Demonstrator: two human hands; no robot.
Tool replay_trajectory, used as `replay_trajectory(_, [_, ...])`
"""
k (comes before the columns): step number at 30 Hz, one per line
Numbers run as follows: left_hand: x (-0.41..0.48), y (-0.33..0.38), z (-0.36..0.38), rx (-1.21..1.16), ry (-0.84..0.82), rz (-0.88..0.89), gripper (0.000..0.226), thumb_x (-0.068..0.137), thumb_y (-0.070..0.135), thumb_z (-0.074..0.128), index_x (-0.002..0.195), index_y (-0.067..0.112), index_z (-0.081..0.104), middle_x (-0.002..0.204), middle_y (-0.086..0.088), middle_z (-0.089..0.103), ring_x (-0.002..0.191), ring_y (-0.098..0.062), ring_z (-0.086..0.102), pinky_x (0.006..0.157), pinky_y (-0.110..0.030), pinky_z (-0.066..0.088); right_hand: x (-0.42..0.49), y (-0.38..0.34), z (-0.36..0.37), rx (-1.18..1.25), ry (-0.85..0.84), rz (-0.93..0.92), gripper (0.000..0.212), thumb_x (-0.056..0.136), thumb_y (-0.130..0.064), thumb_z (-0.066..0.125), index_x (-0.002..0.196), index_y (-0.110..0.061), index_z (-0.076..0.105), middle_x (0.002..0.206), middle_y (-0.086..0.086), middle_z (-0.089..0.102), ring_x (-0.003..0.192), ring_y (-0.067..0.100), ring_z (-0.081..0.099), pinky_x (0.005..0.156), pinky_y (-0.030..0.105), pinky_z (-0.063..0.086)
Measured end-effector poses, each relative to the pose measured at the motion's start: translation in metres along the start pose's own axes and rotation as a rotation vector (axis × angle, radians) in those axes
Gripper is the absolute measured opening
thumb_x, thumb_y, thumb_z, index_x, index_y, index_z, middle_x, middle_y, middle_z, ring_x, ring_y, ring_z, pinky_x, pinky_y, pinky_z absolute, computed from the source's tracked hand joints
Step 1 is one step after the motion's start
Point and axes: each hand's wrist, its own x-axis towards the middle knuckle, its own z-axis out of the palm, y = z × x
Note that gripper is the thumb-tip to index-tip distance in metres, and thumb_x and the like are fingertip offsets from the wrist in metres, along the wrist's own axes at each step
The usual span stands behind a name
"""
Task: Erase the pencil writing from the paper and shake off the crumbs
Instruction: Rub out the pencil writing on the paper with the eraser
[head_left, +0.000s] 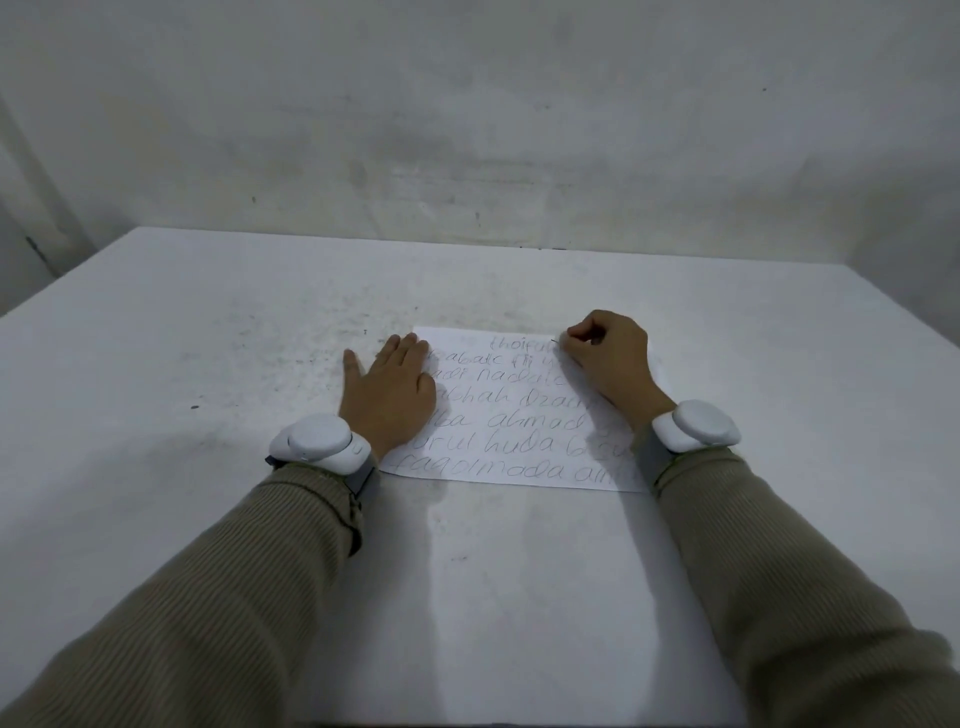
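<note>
Two sleeves (218, 587) in ribbed olive knit come in from the near edge, one at each side, both cut off by the bottom of the head view. Each wrist carries one white band device (322, 441), two in all, on grey straps.

One sheet of paper (519, 415) lies flat on the white table (208, 312), just right of centre and a little far of the wrists. About seven lines of pencil writing (524, 444) run across it; both hands cover the line ends, so no line reads whole. The top line looks fainter and shorter than the others.

The left hand (387, 397) lies flat and open, fingers spread, its fingertips and palm edge pressing on the left margin of the paper, the thumb out on the table. The right hand (613, 364) sits over the far right corner, curled into a tight pinch with the fingertips down at the top line. Whatever it pinches is hidden inside the fingers; an eraser cannot be made out.

Dark specks (291, 338) dot the table left of the paper. A bare grey wall (467, 130) stands behind.
</note>
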Motion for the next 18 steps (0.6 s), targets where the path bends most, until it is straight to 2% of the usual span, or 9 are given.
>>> replay_trajectory(4, [0.000,0.001,-0.002,-0.004,-0.010,-0.003,0.052,0.104,0.022,0.023,0.156,0.016,0.017,0.165,0.001,0.010,0.152,-0.014,0.006,0.119,-0.057,0.000,-0.002,-0.001,-0.005,0.034,-0.079,-0.030,0.013,0.080,-0.014,0.073,0.072,-0.005,0.067,0.067,-0.006,0.063,0.054,-0.001,0.048,0.058,0.007,0.039])
replay_trajectory(7, [0.000,0.001,-0.002,0.007,-0.008,0.000,0.052,0.105,0.022,0.022,0.156,0.016,0.017,0.165,0.001,0.010,0.152,-0.015,0.007,0.119,-0.058,0.001,0.000,0.001,-0.012,0.048,-0.164,-0.030,0.015,0.079,-0.016,0.076,0.072,-0.006,0.068,0.069,-0.006,0.064,0.054,-0.002,0.048,0.058,0.008,0.041])
replay_trajectory(10, [0.001,-0.001,0.000,0.010,0.003,0.006,0.052,0.104,0.022,0.023,0.155,0.016,0.018,0.165,0.000,0.011,0.152,-0.015,0.008,0.119,-0.058,0.002,0.005,0.002,-0.007,0.014,-0.060,-0.019,0.013,0.080,-0.012,0.073,0.073,-0.002,0.067,0.069,-0.001,0.064,0.062,0.004,0.050,0.064,0.015,0.041])
replay_trajectory(12, [0.001,-0.001,0.000,0.006,0.000,-0.001,0.052,0.104,0.022,0.024,0.155,0.015,0.019,0.165,0.000,0.011,0.152,-0.015,0.008,0.118,-0.058,0.002,0.004,0.000,-0.004,-0.009,-0.026,-0.032,0.012,0.079,-0.010,0.071,0.073,-0.001,0.066,0.068,-0.001,0.063,0.059,0.004,0.048,0.065,0.016,0.040])
replay_trajectory(16, [0.001,0.000,0.000,0.016,0.003,0.004,0.055,0.101,0.027,0.015,0.154,0.013,0.020,0.165,-0.001,0.014,0.152,-0.016,0.010,0.118,-0.059,0.003,0.003,-0.001,-0.014,0.058,-0.181,-0.045,0.014,0.078,-0.010,0.076,0.072,0.000,0.067,0.070,-0.001,0.067,0.060,0.004,0.054,0.059,0.008,0.043])
replay_trajectory(18, [0.001,-0.001,0.000,0.024,-0.003,0.009,0.052,0.104,0.024,0.020,0.155,0.012,0.019,0.165,-0.002,0.013,0.152,-0.016,0.009,0.118,-0.059,0.003,0.005,0.001,-0.016,0.059,-0.196,-0.037,0.014,0.078,-0.009,0.076,0.073,0.001,0.067,0.072,0.000,0.067,0.064,0.005,0.056,0.059,0.005,0.043])
